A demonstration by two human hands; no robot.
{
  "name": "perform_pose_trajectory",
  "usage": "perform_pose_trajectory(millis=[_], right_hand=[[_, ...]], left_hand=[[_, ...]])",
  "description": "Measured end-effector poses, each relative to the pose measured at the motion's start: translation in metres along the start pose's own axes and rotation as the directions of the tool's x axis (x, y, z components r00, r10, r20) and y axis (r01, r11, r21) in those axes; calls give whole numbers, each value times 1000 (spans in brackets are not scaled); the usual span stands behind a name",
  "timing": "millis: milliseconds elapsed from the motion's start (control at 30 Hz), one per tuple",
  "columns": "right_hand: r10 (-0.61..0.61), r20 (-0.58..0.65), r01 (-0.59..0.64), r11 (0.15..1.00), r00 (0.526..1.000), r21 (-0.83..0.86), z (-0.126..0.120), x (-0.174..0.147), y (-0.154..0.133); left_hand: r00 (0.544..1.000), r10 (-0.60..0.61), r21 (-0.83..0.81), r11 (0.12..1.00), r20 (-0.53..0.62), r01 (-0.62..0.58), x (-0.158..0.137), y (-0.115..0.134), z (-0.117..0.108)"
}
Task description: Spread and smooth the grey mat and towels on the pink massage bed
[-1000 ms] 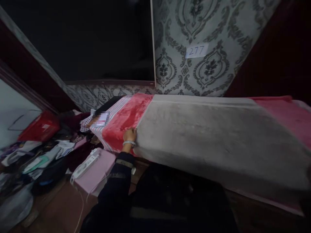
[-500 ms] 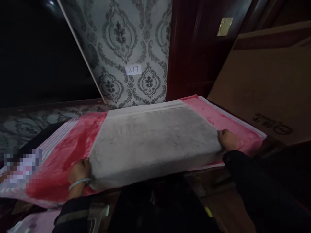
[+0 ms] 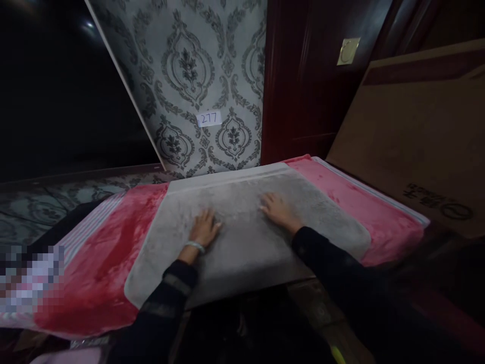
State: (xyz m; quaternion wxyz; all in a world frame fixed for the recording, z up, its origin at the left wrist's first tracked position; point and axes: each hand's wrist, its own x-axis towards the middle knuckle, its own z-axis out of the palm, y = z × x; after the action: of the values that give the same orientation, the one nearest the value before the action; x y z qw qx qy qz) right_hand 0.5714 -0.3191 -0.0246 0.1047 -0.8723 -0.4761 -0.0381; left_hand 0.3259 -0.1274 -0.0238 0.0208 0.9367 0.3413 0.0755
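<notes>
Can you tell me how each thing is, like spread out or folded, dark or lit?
Grey cloth: spread out, front hanging down
Red-pink cloth: spread out, partly covered
Left hand: open, on the grey cloth
Right hand: open, blurred, at the grey cloth
Screen: dark
277 paper: up on the wall
Cardboard box: open or closed, can't tell

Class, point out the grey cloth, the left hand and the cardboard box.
Grey cloth (image 3: 244,237): head view, its middle.
Left hand (image 3: 204,229): head view, back of the hand.
Cardboard box (image 3: 413,136): head view, its broad side.
</notes>
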Motion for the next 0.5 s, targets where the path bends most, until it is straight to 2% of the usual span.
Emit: perform_pose_trajectory(millis=[33,100,200,300,400,433,500], right_hand=[[-91,36,90,996,995,15,8,5,-19],[-206,76,204,978,976,34,23,10,-42],[-261,69,259,965,963,38,35,13,-36],[-194,59,194,981,979,-2,33,13,9],[82,33,-79,994,996,-75,25,4,79],[168,18,-166,982,986,-91,23,-2,105],[310,-10,-309,945,951,-104,19,-16,153]], left_hand=[[996,80,7,997,47,-80,3,10,3],[980,154,27,987,123,-159,11,28,11],[977,134,50,988,164,-144,17,32,18],[987,-2,97,995,162,-14,15,-5,12],[974,-201,150,971,108,184,3,-67,-1],[961,-267,160,954,77,253,-3,-88,-6],[948,-319,171,933,-11,316,-16,-125,-17]])
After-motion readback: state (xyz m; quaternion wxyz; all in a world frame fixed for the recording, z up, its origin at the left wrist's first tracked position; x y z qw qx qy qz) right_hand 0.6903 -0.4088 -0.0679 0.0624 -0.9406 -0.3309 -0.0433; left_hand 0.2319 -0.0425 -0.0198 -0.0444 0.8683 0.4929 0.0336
